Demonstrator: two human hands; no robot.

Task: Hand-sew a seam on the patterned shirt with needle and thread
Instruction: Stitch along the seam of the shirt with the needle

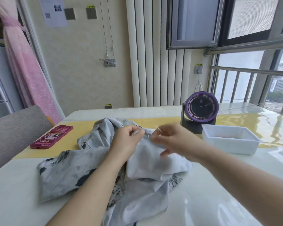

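Head view: patterned shirt (pixel 67 173) heaped on table (pixel 20 203)
Left hand (pixel 127 142) pinches its fold; right hand (pixel 173 138), just beside, pinches the needle (pixel 158 129)

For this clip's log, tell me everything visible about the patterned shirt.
The patterned shirt is pale grey cloth with dark blotches, lying crumpled on the glossy white table, partly over a yellow runner. Its plain inner side shows at the middle. The left hand pinches a raised fold; the blurred right hand pinches a thin needle just beside it.
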